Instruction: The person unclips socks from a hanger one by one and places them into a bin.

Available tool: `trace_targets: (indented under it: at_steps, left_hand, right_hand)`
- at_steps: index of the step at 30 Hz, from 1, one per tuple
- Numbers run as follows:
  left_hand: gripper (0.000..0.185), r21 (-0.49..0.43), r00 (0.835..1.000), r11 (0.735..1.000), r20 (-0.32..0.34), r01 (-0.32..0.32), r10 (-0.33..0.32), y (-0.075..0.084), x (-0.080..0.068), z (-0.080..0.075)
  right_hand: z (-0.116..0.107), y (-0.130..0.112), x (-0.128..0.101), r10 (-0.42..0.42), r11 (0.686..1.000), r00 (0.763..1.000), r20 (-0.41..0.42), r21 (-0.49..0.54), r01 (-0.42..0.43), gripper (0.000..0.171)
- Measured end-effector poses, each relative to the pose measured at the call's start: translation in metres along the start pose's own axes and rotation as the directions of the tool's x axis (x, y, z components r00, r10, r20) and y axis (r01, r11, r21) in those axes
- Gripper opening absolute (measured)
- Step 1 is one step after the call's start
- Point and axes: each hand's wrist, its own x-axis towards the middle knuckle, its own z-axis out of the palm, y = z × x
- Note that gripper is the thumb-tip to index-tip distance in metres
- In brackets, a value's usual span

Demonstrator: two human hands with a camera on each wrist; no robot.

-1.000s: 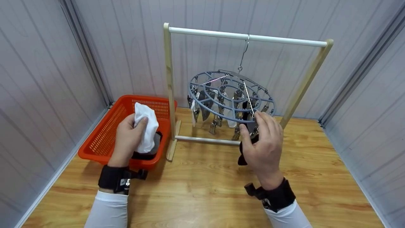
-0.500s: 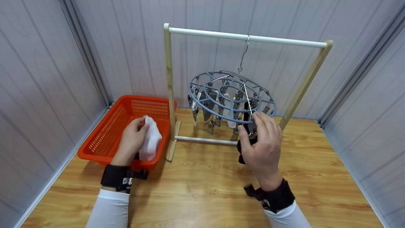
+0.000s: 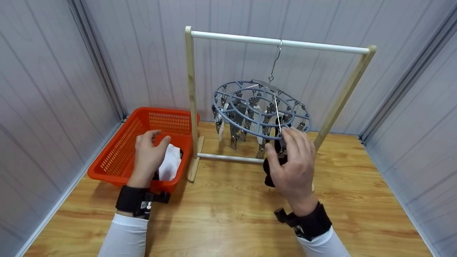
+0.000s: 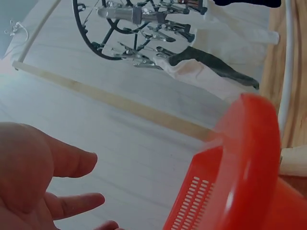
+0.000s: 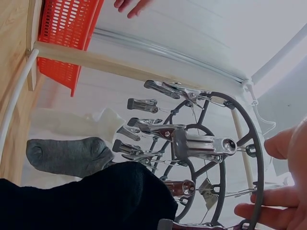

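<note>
Over the last second we have let the white cloth (image 3: 170, 165) drop from our left hand (image 3: 148, 155) into the orange basket (image 3: 117, 153), and the round clip hanger (image 3: 261, 111) has swung a little. Our left hand now hovers over the basket with fingers loosely spread, holding nothing; its thumb is just above the cloth. Our right hand (image 3: 293, 167) is raised at the near rim of the hanger, thumb and fingers curled about a black sock (image 3: 270, 175) at one of the clips.

From the head view the sock shows only as a dark lump behind the palm. The right wrist view lays it out plainly, broad and black (image 5: 91, 199) across the bottom, with a grey sock (image 5: 67, 155) and a pale one (image 5: 112, 120) hanging from clips beyond it. The left wrist view shows our bare fingers (image 4: 67, 163) relaxed above the basket's rim (image 4: 249, 143).

The basket sits on the wooden table (image 3: 232, 214), left of the drying rack (image 3: 191, 100). It holds the white cloth lying over something dark, which we cannot make out.
</note>
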Motion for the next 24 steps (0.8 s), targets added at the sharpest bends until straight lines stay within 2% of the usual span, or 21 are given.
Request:
trace_targets:
  at_steps: [10,17,21,24]
  left_hand:
    - [0.051,0.026,0.999,0.999,0.043,-0.032,0.031,0.01,-0.008,0.013]
    - [0.045,-0.012,0.991,0.994,0.081,-0.106,0.106,0.015,-0.013,0.023]
    - [0.04,-0.051,0.982,0.988,0.11,-0.146,0.151,0.018,-0.016,0.031]
    - [0.037,-0.083,0.974,0.983,0.147,-0.162,0.173,0.021,-0.018,0.037]
  right_hand:
    - [-0.001,-0.005,0.0,-0.036,0.998,0.999,0.037,0.051,0.035,0.05]
    - [-0.001,-0.007,0.001,-0.079,0.986,0.996,0.036,0.15,0.072,0.048]
    - [-0.003,-0.006,0.003,-0.088,0.975,0.996,-0.002,0.205,0.087,0.044]
    - [-0.005,-0.003,0.005,-0.071,0.979,0.996,-0.05,0.19,0.079,0.041]
